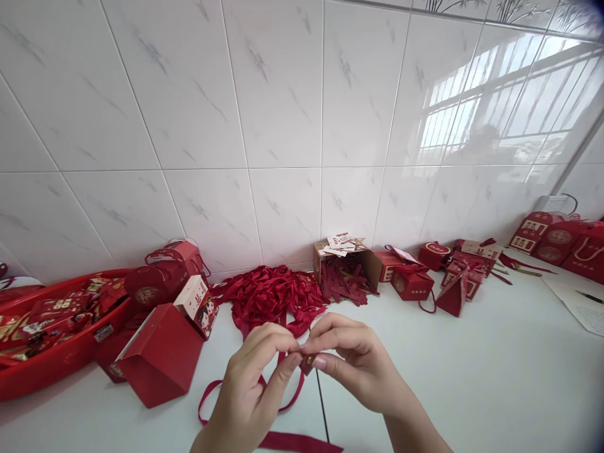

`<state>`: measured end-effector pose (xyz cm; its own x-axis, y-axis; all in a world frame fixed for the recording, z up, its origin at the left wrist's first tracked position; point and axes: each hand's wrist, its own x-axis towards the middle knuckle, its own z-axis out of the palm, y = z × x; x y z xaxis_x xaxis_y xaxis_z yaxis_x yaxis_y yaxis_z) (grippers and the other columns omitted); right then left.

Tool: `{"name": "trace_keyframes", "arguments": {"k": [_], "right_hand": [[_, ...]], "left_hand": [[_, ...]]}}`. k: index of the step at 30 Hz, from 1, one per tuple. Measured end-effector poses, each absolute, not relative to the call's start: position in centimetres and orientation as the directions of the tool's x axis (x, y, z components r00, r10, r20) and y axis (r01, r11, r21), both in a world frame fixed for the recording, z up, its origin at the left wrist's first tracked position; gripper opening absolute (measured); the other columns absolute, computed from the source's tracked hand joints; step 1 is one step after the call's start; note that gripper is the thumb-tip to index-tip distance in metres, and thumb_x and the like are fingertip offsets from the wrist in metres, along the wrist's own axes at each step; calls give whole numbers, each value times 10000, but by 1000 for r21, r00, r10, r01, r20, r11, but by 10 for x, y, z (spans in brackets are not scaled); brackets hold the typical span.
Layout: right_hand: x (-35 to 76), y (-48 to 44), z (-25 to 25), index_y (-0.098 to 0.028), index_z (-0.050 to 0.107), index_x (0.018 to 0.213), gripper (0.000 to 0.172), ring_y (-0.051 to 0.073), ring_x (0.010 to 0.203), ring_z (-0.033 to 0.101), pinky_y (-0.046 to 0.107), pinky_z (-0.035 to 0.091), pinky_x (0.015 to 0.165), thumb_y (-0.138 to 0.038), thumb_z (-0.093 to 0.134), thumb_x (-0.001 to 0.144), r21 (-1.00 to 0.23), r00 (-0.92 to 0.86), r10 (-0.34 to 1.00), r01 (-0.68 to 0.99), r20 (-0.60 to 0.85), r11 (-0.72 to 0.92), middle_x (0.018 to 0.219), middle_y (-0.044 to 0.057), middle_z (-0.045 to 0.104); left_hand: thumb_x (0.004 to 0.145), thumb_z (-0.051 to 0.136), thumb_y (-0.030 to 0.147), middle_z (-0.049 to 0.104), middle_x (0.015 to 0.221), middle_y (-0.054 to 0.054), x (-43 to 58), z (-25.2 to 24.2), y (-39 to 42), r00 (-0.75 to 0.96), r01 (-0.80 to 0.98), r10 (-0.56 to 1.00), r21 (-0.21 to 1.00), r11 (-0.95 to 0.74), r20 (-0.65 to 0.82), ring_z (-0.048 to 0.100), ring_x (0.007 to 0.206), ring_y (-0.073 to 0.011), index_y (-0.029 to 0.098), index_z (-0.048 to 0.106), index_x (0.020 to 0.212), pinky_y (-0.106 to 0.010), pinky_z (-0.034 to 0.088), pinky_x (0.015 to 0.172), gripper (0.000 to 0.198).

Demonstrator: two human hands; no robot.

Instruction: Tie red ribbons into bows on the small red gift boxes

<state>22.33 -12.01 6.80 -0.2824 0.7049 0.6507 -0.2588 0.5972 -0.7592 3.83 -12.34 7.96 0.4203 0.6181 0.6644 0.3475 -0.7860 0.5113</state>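
My left hand (pixel 257 377) and my right hand (pixel 352 358) meet fingertip to fingertip above the white table. Pinched between both thumbs and forefingers is a small dark red piece (pixel 307 365) with a gold spot on it; its kind is hard to make out. A red ribbon (pixel 204 402) curls on the table beneath my hands, partly hidden by the left one. Its flat end (pixel 306 443) lies near the front edge of the view. Just behind my fingers is a heap of red ribbons (pixel 274 296).
A cardboard box (pixel 372 267) holding dark red strips and printed cards stands against the tiled wall (pixel 283 214). Red gift boxes (pixel 163 358) are at left beside a red basin (pixel 56 374) of packets. More small boxes (pixel 411 283), red bags (pixel 587 255) and paper with a pen (pixel 589 297) lie right.
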Motion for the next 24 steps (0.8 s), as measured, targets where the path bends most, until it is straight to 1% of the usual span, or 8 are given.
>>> {"name": "trace_keyframes", "arguments": {"k": [5,8,12,16,18,20,22,24], "right_hand": [[222,-120,69,-261,746,932,185,131,741,600,271,510,664,-130,664,832,-776,-265,729,-220,631,591,819,29,630],[217,-120,67,-237,727,889,131,128,730,584,268,499,664,-138,662,834,-778,-213,748,-197,629,597,790,23,621],[210,-118,60,-238,704,882,107,129,717,565,260,492,617,-155,646,848,-775,-129,768,-208,627,597,807,24,607],[209,-117,57,-237,707,854,98,138,728,580,276,490,631,-155,655,842,-768,-94,765,-165,637,619,800,26,619],[211,-117,58,-244,707,856,97,142,737,587,290,491,650,-161,659,840,-767,-100,763,-164,638,620,804,24,623],[214,-117,60,-248,706,867,96,144,738,588,296,492,653,-168,660,839,-768,-129,758,-167,639,618,808,23,625],[218,-118,63,-241,699,865,87,148,735,590,302,490,660,-169,655,843,-769,-172,749,-142,640,624,790,22,629],[222,-119,66,-231,684,857,72,154,737,594,311,489,673,-173,641,853,-767,-194,744,-99,639,634,775,22,633]], "left_hand": [[901,483,65,567,802,-2,41,80,-122,409,401,570,421,-814,712,561,765,-125,208,531,864,-222,467,688,155],[889,485,46,562,797,-7,45,80,-121,382,445,531,353,-823,757,553,756,-127,201,526,863,-227,459,685,163],[886,480,30,568,808,-12,49,76,-119,322,480,515,331,-812,794,547,763,-128,198,524,874,-231,456,695,174],[893,473,38,567,809,-9,52,72,-117,301,482,536,359,-799,788,547,772,-129,202,520,876,-234,455,704,172],[906,460,58,559,811,-5,53,72,-117,305,455,566,405,-793,766,549,771,-123,207,517,876,-227,458,701,162],[926,443,98,555,810,3,53,74,-117,334,412,615,476,-777,714,558,761,-115,214,515,870,-215,465,697,148],[939,452,165,576,844,4,48,77,-115,394,402,670,538,-741,629,580,791,-117,229,533,893,-216,478,729,113],[931,487,260,615,944,-7,34,81,-108,378,471,731,562,-680,568,604,901,-145,254,555,972,-245,485,814,80]]}}
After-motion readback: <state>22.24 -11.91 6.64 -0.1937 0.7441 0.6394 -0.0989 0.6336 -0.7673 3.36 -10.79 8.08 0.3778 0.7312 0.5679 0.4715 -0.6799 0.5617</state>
